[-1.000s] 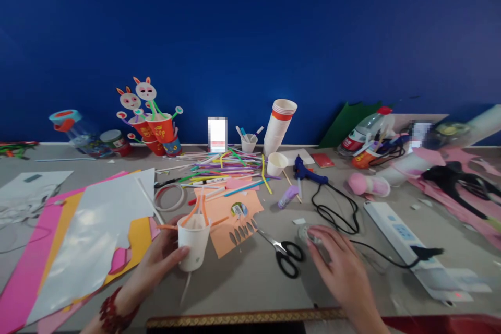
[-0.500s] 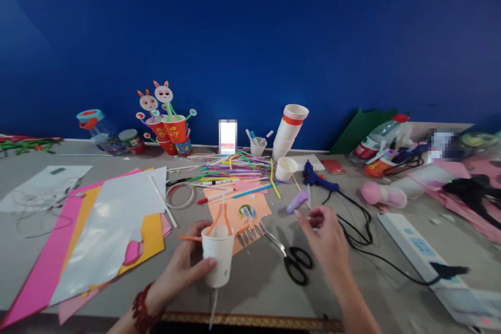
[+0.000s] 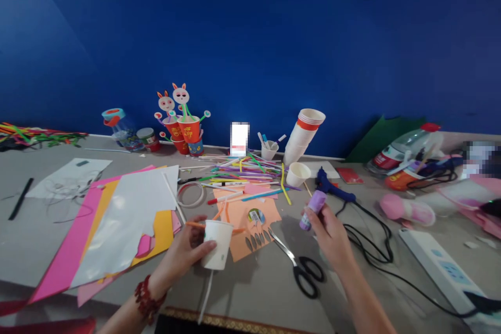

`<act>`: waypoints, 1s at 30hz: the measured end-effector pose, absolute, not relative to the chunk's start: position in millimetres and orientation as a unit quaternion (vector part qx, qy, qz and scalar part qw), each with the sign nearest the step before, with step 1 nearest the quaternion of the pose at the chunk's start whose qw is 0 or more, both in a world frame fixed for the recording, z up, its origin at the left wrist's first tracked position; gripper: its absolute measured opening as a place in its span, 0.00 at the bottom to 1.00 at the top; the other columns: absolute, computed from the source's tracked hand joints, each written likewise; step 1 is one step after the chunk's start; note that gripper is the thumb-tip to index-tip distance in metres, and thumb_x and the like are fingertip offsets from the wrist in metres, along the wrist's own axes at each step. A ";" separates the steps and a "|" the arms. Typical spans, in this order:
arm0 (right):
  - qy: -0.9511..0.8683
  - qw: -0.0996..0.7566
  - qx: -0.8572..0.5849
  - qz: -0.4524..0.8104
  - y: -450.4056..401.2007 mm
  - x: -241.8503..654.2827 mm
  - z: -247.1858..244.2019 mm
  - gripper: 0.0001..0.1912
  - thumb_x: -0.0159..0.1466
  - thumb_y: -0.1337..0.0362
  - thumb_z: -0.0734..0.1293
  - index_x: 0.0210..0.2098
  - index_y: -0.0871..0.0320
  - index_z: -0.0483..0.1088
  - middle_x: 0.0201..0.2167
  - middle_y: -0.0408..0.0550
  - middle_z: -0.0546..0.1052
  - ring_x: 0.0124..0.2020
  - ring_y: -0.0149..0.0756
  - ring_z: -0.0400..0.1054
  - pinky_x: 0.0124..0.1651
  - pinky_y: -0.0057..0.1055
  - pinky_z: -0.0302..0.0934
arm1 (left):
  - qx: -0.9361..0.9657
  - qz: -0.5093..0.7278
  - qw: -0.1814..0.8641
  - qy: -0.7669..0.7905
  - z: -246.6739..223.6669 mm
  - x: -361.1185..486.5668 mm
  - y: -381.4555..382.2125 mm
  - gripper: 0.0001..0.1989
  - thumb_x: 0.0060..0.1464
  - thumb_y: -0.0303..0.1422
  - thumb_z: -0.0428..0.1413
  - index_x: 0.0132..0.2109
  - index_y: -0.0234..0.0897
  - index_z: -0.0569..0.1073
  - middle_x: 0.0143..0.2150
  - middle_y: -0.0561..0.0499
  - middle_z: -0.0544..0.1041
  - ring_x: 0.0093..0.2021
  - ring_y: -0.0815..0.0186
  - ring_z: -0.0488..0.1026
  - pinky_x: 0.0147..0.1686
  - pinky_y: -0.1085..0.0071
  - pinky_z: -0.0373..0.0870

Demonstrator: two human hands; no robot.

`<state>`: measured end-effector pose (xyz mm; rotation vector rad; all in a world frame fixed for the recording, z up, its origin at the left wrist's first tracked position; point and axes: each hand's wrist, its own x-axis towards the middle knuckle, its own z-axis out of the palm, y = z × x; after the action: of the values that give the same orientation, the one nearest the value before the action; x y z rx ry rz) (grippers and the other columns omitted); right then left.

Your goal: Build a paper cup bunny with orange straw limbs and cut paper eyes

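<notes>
A white paper cup is in my left hand, thumb on its front and fingers behind. Orange pipe cleaners stick out at its sides and top, and a white straw hangs from below. My right hand grips a purple glue stick above the table. Between the hands lie black-handled scissors and an orange paper sheet bearing a round label and a row of grey oval shapes.
Coloured papers spread at the left. Behind are pipe cleaners and markers, rabbit-decorated cups and a leaning cup stack. A blue glue gun, its black cable and a power strip lie right.
My right hand has closed on the purple glue stick and lifted it. The cup in my left hand has tilted slightly. The whole view has shifted, with the scene moving right.
</notes>
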<state>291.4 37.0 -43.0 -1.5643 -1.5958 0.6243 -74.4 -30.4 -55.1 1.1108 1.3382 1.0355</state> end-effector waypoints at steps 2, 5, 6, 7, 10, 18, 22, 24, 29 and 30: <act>-0.624 0.421 -0.588 0.294 32.1 289.1 -38.4 0.23 0.68 0.43 0.60 0.47 0.56 0.68 0.30 0.48 0.78 0.31 0.41 0.74 0.35 0.33 0.68 | 0.468 0.427 0.502 0.588 -54.7 -80.5 -27.7 0.39 0.46 0.43 0.68 0.60 0.36 0.60 0.42 0.44 0.82 0.45 0.49 0.80 0.43 0.57 0.76; -0.601 0.452 -0.558 0.351 25.8 285.2 -34.7 0.24 0.68 0.43 0.60 0.51 0.56 0.67 0.28 0.46 0.75 0.27 0.38 0.71 0.31 0.31 0.67 | 0.452 0.438 0.471 0.618 -52.9 -89.8 -23.3 0.45 0.45 0.43 0.68 0.64 0.37 0.56 0.40 0.45 0.83 0.43 0.50 0.81 0.43 0.56 0.76; -0.593 0.462 -0.551 0.364 23.6 283.5 -34.2 0.24 0.68 0.43 0.61 0.50 0.56 0.67 0.27 0.44 0.74 0.26 0.37 0.70 0.30 0.30 0.67 | 0.441 0.446 0.470 0.621 -52.4 -93.0 -22.1 0.46 0.45 0.44 0.68 0.65 0.37 0.55 0.39 0.46 0.83 0.42 0.50 0.81 0.42 0.57 0.76; -0.586 0.468 -0.545 0.374 21.2 281.5 -34.0 0.24 0.68 0.42 0.61 0.49 0.56 0.67 0.26 0.43 0.73 0.25 0.36 0.69 0.29 0.30 0.66 | 0.431 0.450 0.471 0.624 -51.9 -96.2 -21.2 0.47 0.45 0.45 0.67 0.66 0.36 0.53 0.39 0.46 0.83 0.42 0.51 0.81 0.41 0.58 0.77; -0.575 0.462 -0.538 0.408 13.0 273.6 -34.6 0.25 0.67 0.42 0.60 0.46 0.57 0.68 0.23 0.40 0.68 0.21 0.33 0.64 0.24 0.27 0.62 | 0.452 0.429 0.439 0.647 -50.3 -107.4 -22.3 0.49 0.48 0.49 0.64 0.68 0.35 0.48 0.36 0.48 0.83 0.38 0.53 0.82 0.35 0.62 0.76; -0.618 0.382 -0.550 0.411 0.6 247.2 -29.1 0.18 0.66 0.46 0.65 0.39 0.55 0.67 0.25 0.39 0.66 0.21 0.30 0.59 0.23 0.25 0.57 | 0.698 0.289 -0.001 0.655 -14.4 -105.8 -38.4 0.22 0.62 0.46 0.54 0.57 0.39 0.68 0.25 0.58 0.71 0.21 0.67 0.70 0.25 0.71 0.66; -0.619 0.363 -0.493 0.492 -11.4 225.9 -20.4 0.19 0.67 0.45 0.63 0.37 0.56 0.66 0.24 0.38 0.64 0.21 0.28 0.59 0.23 0.23 0.58 | 0.830 0.310 0.000 0.463 16.7 -55.2 -33.2 0.19 0.65 0.35 0.54 0.61 0.38 0.66 0.52 0.41 0.76 0.48 0.59 0.76 0.46 0.66 0.74; -0.614 0.326 -0.450 0.561 -21.3 217.2 -17.1 0.21 0.66 0.43 0.63 0.38 0.57 0.67 0.23 0.37 0.63 0.20 0.27 0.57 0.21 0.21 0.57 | 0.893 0.251 -0.045 0.370 27.1 -30.8 -27.9 0.20 0.64 0.30 0.54 0.62 0.40 0.66 0.63 0.38 0.69 0.61 0.52 0.67 0.58 0.55 0.67; -0.582 0.285 -0.420 0.635 -37.5 217.0 -5.3 0.23 0.62 0.42 0.67 0.39 0.57 0.69 0.24 0.38 0.68 0.18 0.25 0.58 0.16 0.19 0.54 | 0.945 0.173 -0.012 0.278 28.6 -3.0 -18.8 0.11 0.66 0.30 0.51 0.53 0.33 0.71 0.44 0.44 0.79 0.44 0.57 0.75 0.51 0.58 0.71; -0.567 0.306 -0.427 0.634 -38.1 218.8 -2.2 0.23 0.61 0.43 0.70 0.40 0.57 0.69 0.25 0.39 0.70 0.18 0.25 0.58 0.16 0.19 0.54 | 0.943 0.164 0.006 0.291 26.5 -1.9 -18.6 0.11 0.66 0.32 0.52 0.52 0.33 0.71 0.41 0.45 0.79 0.41 0.57 0.75 0.47 0.58 0.72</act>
<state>218.8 -38.1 -2.2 -1.1303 -1.4998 1.6783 -1.9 -18.6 26.5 2.9506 0.9106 0.5135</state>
